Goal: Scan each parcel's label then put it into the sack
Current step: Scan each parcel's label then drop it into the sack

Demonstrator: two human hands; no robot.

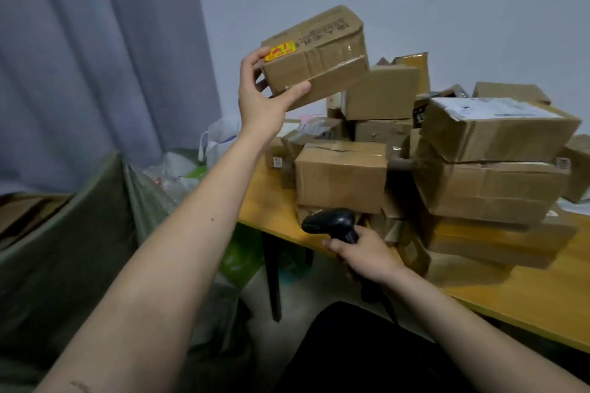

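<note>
Parcel (314, 54) gripped aloft in left hand (261, 96), scanner (332, 223) clasped in right hand (364, 252) beside table edge (274, 223).

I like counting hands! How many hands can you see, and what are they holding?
2. The left hand holds a box up in the air. The right hand holds a scanner low by the table.

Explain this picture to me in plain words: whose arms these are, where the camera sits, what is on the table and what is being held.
There is no machine here: a person wears one camera on the head, looking down at their own bare arms. The left hand holds up a cardboard parcel with a yellow sticker. The right hand grips a black handheld scanner. A pile of parcels covers the wooden table. The green sack stands open at lower left, beside a grey curtain.
</note>
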